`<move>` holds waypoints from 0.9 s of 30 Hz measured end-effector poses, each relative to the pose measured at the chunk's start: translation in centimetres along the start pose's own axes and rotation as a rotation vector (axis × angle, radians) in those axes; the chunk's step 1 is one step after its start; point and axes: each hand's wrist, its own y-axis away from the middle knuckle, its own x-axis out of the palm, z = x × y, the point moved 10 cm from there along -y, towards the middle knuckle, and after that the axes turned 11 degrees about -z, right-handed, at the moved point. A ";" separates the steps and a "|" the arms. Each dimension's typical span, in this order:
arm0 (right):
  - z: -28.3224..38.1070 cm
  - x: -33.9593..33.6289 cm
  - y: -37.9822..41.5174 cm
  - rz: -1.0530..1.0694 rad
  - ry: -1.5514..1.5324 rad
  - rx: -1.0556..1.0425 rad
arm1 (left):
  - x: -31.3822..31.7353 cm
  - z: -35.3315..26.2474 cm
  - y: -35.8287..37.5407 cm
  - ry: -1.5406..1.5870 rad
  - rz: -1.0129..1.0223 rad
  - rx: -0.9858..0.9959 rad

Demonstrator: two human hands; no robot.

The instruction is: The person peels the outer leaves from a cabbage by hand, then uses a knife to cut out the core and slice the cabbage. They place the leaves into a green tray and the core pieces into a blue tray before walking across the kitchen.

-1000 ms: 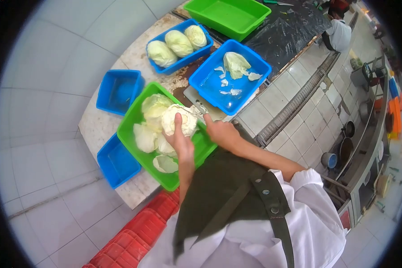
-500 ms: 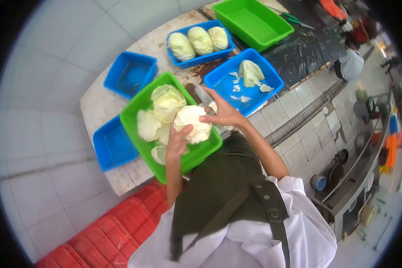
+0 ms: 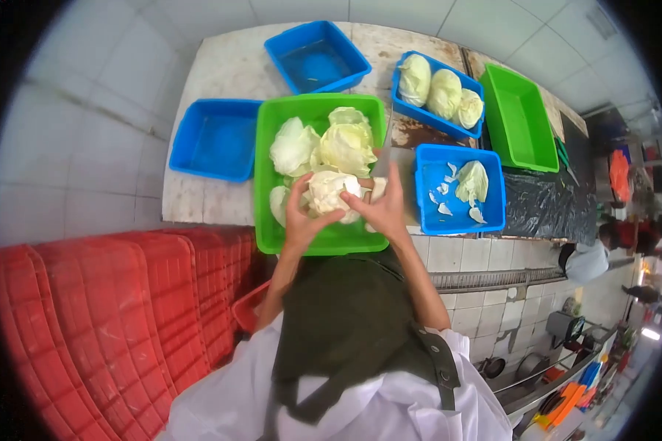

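Note:
A pale, peeled cabbage head point(image 3: 329, 192) is held over the large green tub point(image 3: 272, 239). My left hand point(image 3: 303, 222) grips it from the left, thumb along the near side. My right hand point(image 3: 387, 207) has its thumb against the cabbage's right side while its fingers hold a knife, whose thin blade point(image 3: 384, 143) points away from me. The knife's handle is largely hidden by the fingers. Below and beyond my hands, loose cabbage leaves point(image 3: 293, 145) and a larger leafy piece point(image 3: 346, 145) lie in the tub.
Two blue bins, one left point(image 3: 217, 165) and one behind point(image 3: 318, 62), flank the tub. Another blue bin point(image 3: 399, 103) holds three cabbages; a further one point(image 3: 460, 223) holds leaf scraps. A second green tub point(image 3: 522, 121) stands far right. Red crates point(image 3: 125, 309) are at left.
My view has turned, so the table appears rotated and shifted. Both hands still hold the cabbage, now lower over the tub's near half, and the knife blade points more directly away from me.

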 end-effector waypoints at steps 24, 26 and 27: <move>4.1 8.6 -8.2 0.045 0.171 0.253 | -8.6 -9.9 0.1 1.492 0.402 -0.073; 2.0 6.4 -8.7 -0.002 0.296 0.074 | -7.8 -10.8 0.4 1.688 0.513 -0.081; 4.1 6.1 -9.0 -0.061 0.416 -0.119 | -7.7 -11.0 -0.1 1.688 0.525 -0.071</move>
